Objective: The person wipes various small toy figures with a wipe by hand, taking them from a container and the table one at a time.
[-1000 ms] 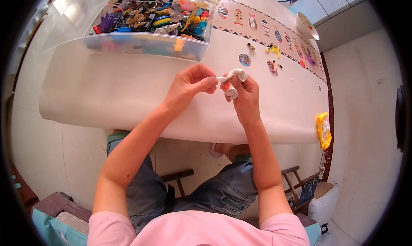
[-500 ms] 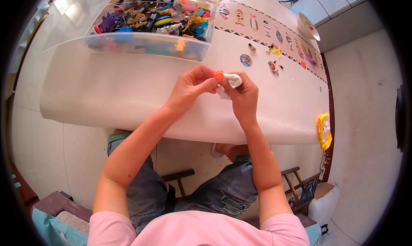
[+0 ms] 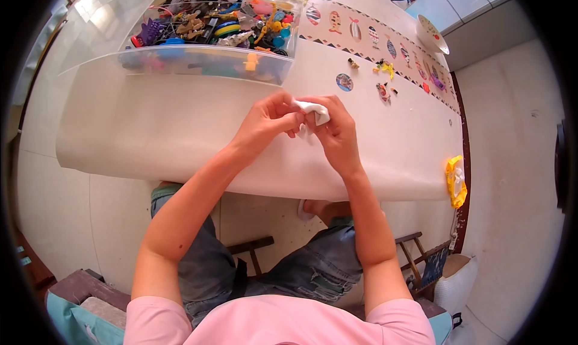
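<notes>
Above the table's near half, my two hands meet. Pinched in my right hand [image 3: 336, 127] is a white wipe [image 3: 315, 111], crumpled, with a loose end hanging below the fingers. My left hand [image 3: 270, 118] is closed, thumb against fingertips, right beside the wipe. The small orange-red toy it held in the earlier frame is now almost wholly covered by the wipe and fingers; its kind cannot be made out.
A clear plastic bin [image 3: 198, 65] full of small toys stands at the back left. Small toys, a yellow one [image 3: 386, 69] among them, and a round picture disc [image 3: 344, 82] lie back right. A yellow wipes pack [image 3: 456, 182] sits at the right edge, a bowl [image 3: 432, 34] farther back.
My right hand has brought the wipe left and over the orange-red toy, which has gone from sight. The left hand has stayed nearly in place.
</notes>
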### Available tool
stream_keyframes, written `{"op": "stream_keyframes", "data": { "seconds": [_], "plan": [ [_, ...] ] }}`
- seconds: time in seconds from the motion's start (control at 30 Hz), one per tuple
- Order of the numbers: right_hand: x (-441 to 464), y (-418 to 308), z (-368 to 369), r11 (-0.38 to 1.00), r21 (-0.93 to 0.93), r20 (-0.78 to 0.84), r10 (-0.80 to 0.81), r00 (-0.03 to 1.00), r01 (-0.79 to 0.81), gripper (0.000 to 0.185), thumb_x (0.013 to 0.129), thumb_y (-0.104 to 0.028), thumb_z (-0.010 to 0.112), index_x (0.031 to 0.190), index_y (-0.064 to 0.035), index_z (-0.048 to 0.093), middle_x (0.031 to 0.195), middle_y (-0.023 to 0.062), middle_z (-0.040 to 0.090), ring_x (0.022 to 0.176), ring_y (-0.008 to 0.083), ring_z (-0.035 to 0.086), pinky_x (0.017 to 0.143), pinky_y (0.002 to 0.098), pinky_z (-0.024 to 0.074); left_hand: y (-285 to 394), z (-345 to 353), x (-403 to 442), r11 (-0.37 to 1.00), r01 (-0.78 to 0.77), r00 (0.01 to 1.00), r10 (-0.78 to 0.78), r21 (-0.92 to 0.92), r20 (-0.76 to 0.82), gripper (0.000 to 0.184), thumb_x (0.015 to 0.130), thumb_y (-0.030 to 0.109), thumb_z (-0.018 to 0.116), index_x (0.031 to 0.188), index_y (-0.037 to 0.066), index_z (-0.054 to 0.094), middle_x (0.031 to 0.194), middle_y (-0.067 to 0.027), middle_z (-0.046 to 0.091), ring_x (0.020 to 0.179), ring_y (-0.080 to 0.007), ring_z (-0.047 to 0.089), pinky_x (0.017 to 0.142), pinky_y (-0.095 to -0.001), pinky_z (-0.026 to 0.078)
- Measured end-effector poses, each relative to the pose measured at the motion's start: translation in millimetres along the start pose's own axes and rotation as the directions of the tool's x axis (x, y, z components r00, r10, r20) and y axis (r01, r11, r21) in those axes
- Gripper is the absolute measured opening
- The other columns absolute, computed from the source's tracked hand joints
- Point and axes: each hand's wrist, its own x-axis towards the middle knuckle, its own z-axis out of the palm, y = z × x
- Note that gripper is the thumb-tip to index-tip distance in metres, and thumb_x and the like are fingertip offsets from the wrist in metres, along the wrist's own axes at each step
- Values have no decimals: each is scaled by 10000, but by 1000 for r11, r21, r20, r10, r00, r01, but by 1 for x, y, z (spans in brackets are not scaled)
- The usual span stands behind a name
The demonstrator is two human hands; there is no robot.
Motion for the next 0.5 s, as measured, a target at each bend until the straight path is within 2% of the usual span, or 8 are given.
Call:
{"op": "stream_keyframes", "data": {
  "seconds": [0.07,0.1,0.17,0.27,0.37,0.5],
  "plan": [
    [0,4,-4,996,60,39,58,998,-61,149,830,-118,610,939,-17,596,819,3,534,710,97,517,617,209,430,1,0,-1,994,51,999,-52,-94,-13,137,841,162,602,920,61,552,822,-11,591,690,-53,499,626,-202,407],
    [-1,3,-5,992,94,8,82,997,-83,142,830,-120,612,931,-21,596,799,-1,533,695,85,507,598,204,421,3,1,-1,987,74,997,-77,-141,-17,136,840,155,604,921,60,552,818,-7,589,693,-49,495,619,-198,400],
    [-4,2,-4,978,166,-52,134,990,-124,130,831,-125,616,915,-29,595,761,-10,532,667,61,489,561,194,404,6,0,0,996,13,1000,-15,-87,-26,133,840,146,605,926,61,551,823,1,582,697,-42,486,612,-196,392],
    [-2,-3,-8,938,205,-35,292,956,-279,107,843,-137,609,878,-38,586,731,-22,523,646,29,457,521,181,368,9,1,0,999,-38,998,38,4,-57,133,837,135,611,930,63,549,842,9,575,713,-35,489,616,-191,394],
    [-3,1,-11,905,282,-108,360,927,-319,125,851,-151,604,882,-36,568,750,-18,528,648,17,444,500,173,338,6,2,0,992,-96,992,102,84,-78,123,835,104,612,930,62,547,861,11,571,750,-40,510,656,-189,414],
    [-3,1,-6,934,260,-21,259,966,-245,150,846,-153,611,911,-30,554,766,-11,543,674,34,483,544,172,385,3,5,2,935,-256,958,279,246,-63,127,799,13,625,899,46,555,867,-13,581,787,-80,560,695,-211,460]
  ]
}}
